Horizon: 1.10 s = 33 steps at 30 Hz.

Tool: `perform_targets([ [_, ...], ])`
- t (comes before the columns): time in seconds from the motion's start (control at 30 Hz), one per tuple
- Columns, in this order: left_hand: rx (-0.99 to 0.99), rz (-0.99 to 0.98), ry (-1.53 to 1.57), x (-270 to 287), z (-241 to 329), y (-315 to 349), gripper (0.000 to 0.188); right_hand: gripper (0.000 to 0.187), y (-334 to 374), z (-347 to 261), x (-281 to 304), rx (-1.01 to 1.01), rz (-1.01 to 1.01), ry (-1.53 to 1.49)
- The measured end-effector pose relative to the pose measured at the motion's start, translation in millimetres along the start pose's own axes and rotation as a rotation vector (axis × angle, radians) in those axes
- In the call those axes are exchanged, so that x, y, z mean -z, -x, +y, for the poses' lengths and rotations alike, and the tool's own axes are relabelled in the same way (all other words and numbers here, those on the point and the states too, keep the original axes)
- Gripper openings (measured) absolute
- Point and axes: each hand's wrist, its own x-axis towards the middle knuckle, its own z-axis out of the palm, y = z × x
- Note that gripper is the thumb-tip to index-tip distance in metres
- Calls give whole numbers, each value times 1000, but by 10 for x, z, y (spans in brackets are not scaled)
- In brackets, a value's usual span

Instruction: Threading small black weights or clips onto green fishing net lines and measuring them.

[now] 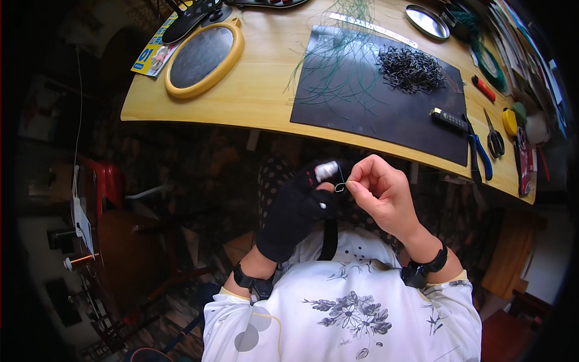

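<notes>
We hold a small loop of thin green thread (339,187) in our bare right hand (381,193), short of the near edge of a pale yellow wooden table (259,102).

Beyond our white, flower-printed shirt (344,301), the right thumb and forefinger pinch the thread, its loop just left of their tips; our left hand (292,208), black-gloved with one finger wrapped in white, curls beside it, and we cannot tell whether it grips. A dark gap shows between both hands and the table's edge. Past that edge lies a flat black rectangular mat (392,117), blue-handled pliers (480,158) at its right side, a heap of short black pieces (413,69) farther back; a strip of tabletop separates the mat from a round, yellow-framed dark disc (201,57).
</notes>
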Motion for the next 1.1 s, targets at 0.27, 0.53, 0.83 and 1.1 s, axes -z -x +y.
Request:
perform_targets([
  [0.27,77,35,340,-115,102,125,48,10,-5,4,-20,30,69,88],
  [0.53,76,107,537,-63,41,19,47,11,13,51,-43,253,80,339],
  [0.83,99,105,120,40,-62,35,33,9,-22,0,-17,-74,-5,-170],
  [1.1,14,-5,584,-79,141,100,51,12,-78,115,-39,477,146,556],
])
